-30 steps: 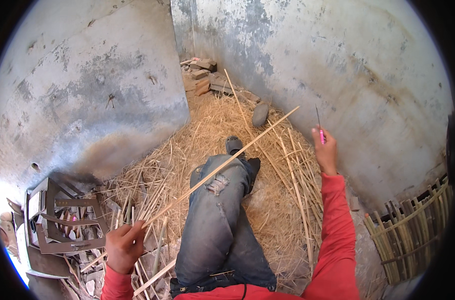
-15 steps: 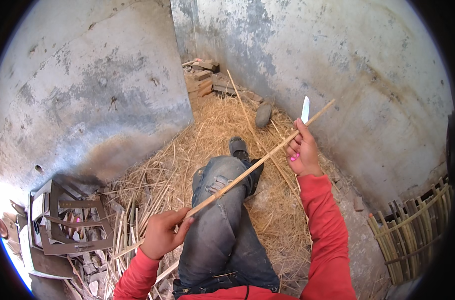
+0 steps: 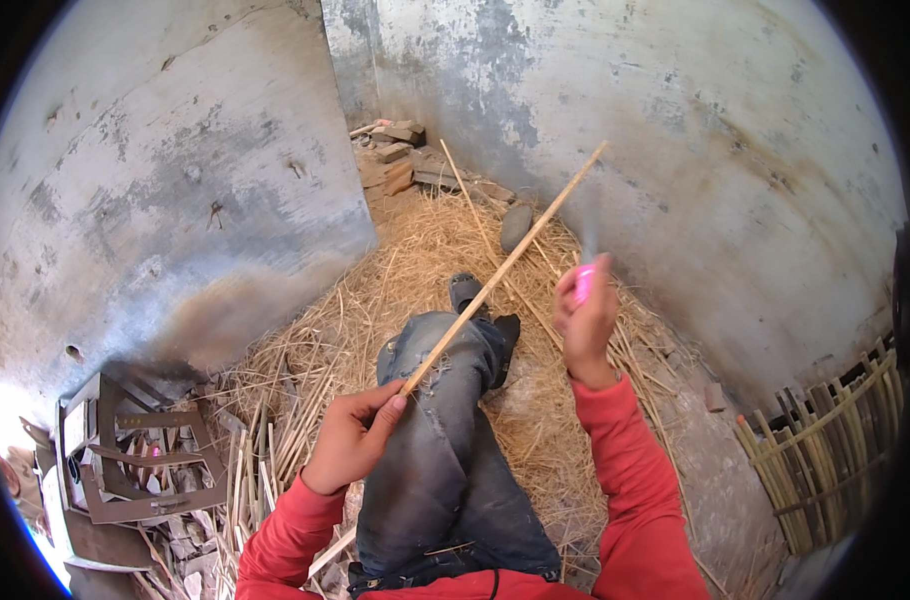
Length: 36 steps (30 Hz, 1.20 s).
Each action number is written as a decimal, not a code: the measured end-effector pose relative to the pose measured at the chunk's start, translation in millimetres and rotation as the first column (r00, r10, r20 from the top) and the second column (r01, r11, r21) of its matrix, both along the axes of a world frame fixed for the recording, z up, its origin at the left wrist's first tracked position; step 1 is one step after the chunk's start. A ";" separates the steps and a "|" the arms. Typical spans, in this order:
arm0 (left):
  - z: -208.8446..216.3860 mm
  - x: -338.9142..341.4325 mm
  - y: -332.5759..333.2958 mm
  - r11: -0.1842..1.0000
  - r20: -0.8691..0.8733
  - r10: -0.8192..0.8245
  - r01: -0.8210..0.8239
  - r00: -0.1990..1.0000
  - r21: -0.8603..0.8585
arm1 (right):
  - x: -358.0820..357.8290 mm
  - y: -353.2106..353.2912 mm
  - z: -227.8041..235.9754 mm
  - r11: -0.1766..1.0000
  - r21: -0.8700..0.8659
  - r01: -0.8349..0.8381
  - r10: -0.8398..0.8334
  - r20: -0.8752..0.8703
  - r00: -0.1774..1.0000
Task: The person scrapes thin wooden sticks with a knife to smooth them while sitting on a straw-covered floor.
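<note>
straw-strewn floor [image 3: 425, 250] by grey walls | left hand [image 3: 350, 440] clenched on lower end of long bamboo strip [image 3: 505, 265] | right hand [image 3: 587, 325] gripped pink-handled knife [image 3: 585, 270] just beside strip

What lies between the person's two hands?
In the head view, the knee in torn jeans lies between left hand and right hand; the left hand's thin stick crosses above it.

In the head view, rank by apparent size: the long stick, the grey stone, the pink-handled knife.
1. Long stick, by far the longest.
2. Grey stone.
3. Pink-handled knife: blurred, and nearer the camera, so its place against the stone is unsure.
</note>
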<state>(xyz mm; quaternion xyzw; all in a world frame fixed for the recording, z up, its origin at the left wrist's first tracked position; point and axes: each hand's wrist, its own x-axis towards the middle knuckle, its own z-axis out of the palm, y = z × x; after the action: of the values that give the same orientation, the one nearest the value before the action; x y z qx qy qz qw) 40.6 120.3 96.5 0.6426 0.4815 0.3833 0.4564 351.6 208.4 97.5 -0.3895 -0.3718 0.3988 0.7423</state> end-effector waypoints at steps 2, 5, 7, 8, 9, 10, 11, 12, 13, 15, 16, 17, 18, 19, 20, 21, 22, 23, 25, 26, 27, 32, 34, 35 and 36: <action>4.6 3.8 4.4 1.000 -0.021 0.000 0.001 1.000 0.014 | -13.3 -18.6 1.4 0.997 0.024 -0.076 0.043 0.640 0.767; 12.5 11.5 9.4 0.998 -0.066 0.010 -0.006 0.998 0.056 | -48.1 -50.1 13.6 0.995 0.002 -0.102 0.040 0.914 0.403; 16.6 15.7 12.9 0.996 -0.084 0.004 0.004 0.996 0.088 | -64.3 -58.9 6.8 0.996 0.033 -0.081 -0.008 0.956 0.294; 18.3 17.7 14.8 0.996 -0.108 -0.019 0.028 0.994 0.081 | -67.5 -60.7 6.1 0.996 0.066 -0.062 -0.054 0.982 0.181; 19.3 19.0 16.3 0.996 -0.133 -0.042 0.052 0.990 0.073 | -68.0 -60.1 7.3 0.996 0.068 -0.056 -0.057 0.983 0.176; 19.6 18.1 17.4 0.996 -0.132 -0.041 0.052 0.990 0.076 | -69.2 -58.6 8.6 0.995 0.075 -0.059 -0.065 0.986 0.150; 18.9 16.0 19.2 0.996 -0.131 -0.058 0.065 0.990 0.054 | -70.0 -57.3 9.2 0.995 0.082 -0.063 -0.073 0.989 0.125; 18.0 13.4 20.8 0.996 -0.129 -0.074 0.079 0.989 0.032 | -70.7 -56.2 7.0 0.994 0.083 -0.064 -0.075 0.989 0.124; 17.3 11.5 21.9 0.996 -0.125 -0.071 0.076 0.990 0.036 | -70.7 -54.1 3.3 0.992 0.105 -0.066 -0.097 0.989 0.112; 16.5 6.4 23.1 0.995 -0.172 -0.089 0.096 0.981 0.030 | -70.1 -46.7 -2.8 0.989 0.130 -0.073 -0.123 0.988 0.098; 16.1 4.0 23.9 0.994 -0.166 -0.093 0.100 0.982 0.034 | -66.6 -41.2 -6.5 0.984 0.174 -0.046 -0.169 0.982 0.085; 17.7 -0.9 22.3 0.995 -0.153 -0.099 0.096 0.983 -0.021 | -63.6 -34.7 -10.2 0.976 0.217 -0.024 -0.215 0.974 0.075; 19.4 -6.5 20.0 0.993 -0.139 -0.103 0.093 0.985 -0.076 | -53.4 -21.4 -12.5 0.975 0.220 0.035 -0.222 0.971 0.090; 19.9 -12.2 18.2 0.992 -0.134 -0.109 0.100 0.985 -0.072 | -35.6 -5.9 -10.4 0.970 0.221 0.101 -0.231 0.968 0.099; 18.9 -18.5 15.6 0.991 -0.151 -0.120 0.110 0.981 -0.069 | -17.0 6.1 -5.0 0.970 0.191 0.153 -0.209 0.971 0.118; 20.4 -24.6 10.7 0.991 -0.169 -0.126 0.117 0.977 -0.067 | 2.4 16.7 0.9 0.967 0.159 0.200 -0.189 0.972 0.141; 23.3 -27.0 6.9 0.987 -0.136 -0.137 0.124 0.981 -0.100 | 27.3 28.3 -2.3 0.961 0.138 0.239 -0.174 0.976 0.135; 24.1 -30.7 4.9 0.986 -0.133 -0.151 0.139 0.980 -0.095 | 53.6 40.1 -8.1 0.953 0.118 0.280 -0.160 0.978 0.131; 25.2 -46.6 0.6 0.985 -0.190 -0.143 0.121 0.971 -0.123 | 94.1 60.6 -19.5 0.911 0.170 0.375 -0.242 0.959 0.151; 34.2 -52.5 -1.5 0.980 -0.216 -0.173 0.145 0.961 -0.137 | 127.1 71.0 -29.2 0.873 0.191 0.448 -0.265 0.958 0.109; 37.2 -60.7 -4.6 0.979 -0.221 -0.180 0.154 0.958 -0.130 | 153.5 79.9 -39.1 0.834 0.209 0.511 -0.283 0.957 0.071; 35.7 -72.0 -14.4 0.956 -0.148 -0.155 0.111 0.977 -0.270 | 169.8 75.2 -42.9 0.787 0.086 0.611 -0.388 0.839 0.381; 37.2 -61.2 -4.5 0.956 -0.135 -0.159 0.119 0.978 -0.266 | 141.7 55.3 -26.9 0.819 -0.023 0.574 -0.356 0.764 0.538; 36.3 -56.1 -0.2 0.957 -0.142 -0.155 0.113 0.978 -0.267 | 105.2 42.9 -9.4 0.889 0.005 0.458 -0.309 0.745 0.591; 32.3 -50.9 4.9 0.949 -0.096 -0.174 0.141 0.980 -0.284 | 75.7 37.4 -3.0 0.942 0.037 0.335 -0.255 0.727 0.638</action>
<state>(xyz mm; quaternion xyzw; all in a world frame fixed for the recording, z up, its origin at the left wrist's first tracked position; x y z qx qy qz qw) -10.3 125.2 128.8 0.6312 0.5037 0.2355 0.5408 427.3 245.9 94.4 -0.6070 -0.5439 0.1047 0.5699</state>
